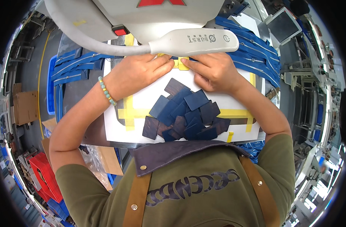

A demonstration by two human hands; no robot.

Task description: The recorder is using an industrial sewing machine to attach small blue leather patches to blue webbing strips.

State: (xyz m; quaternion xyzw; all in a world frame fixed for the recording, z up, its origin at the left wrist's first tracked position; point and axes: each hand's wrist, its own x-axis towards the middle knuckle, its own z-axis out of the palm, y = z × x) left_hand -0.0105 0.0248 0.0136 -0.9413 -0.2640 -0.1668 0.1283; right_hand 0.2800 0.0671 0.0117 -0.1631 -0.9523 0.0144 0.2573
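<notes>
My left hand (144, 70) lies at the sewing machine, its fingers close together and pressing on a blue fabric strip (175, 58) that shows only as a sliver beneath the white lamp head (195, 41). My right hand (214, 72) holds the same strip from the other side, thumb and lower fingers curled in. Its index finger reaches onto a small yellow guide block (183, 65) between the hands. The lamp head hides the needle area and part of the fingers. Nearer to me, dark blue rectangular patches (186, 113) lie in a loose pile on a white sheet (139, 102).
Blue zipper strips (76, 66) lie to the left of the machine, and more zipper strips (252, 49) are spread at the right. Yellow tape (233, 112) crosses the white sheet. A grey lamp neck (89, 45) arches over the left side. A blue bin (52, 85) stands beyond the left table edge.
</notes>
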